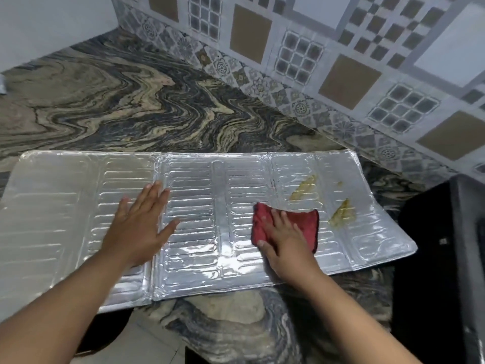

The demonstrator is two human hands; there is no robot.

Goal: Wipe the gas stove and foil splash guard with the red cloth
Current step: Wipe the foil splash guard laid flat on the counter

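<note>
The right hand lies flat, fingers spread and pressing down on the cloth, palm on top, not a fist around it. The cloth sits on the guard, right of its middle fold. The left hand is open too, fingers splayed, palm flat on the guard left of that fold, likely pinning the sheet.

The guard lies unfolded on the counter, long axis left to right. Two yellowish smears mark its right panel: the near smear just right of the cloth, the far smear beyond and right of the fingertips. So the dirt lies right and away from the right hand (the nearer one by far), and nothing stands between.

Right of the guard is a dark shape, probably the stove; the guard's right corner overhangs toward it. Tiled wall lies behind.
</note>
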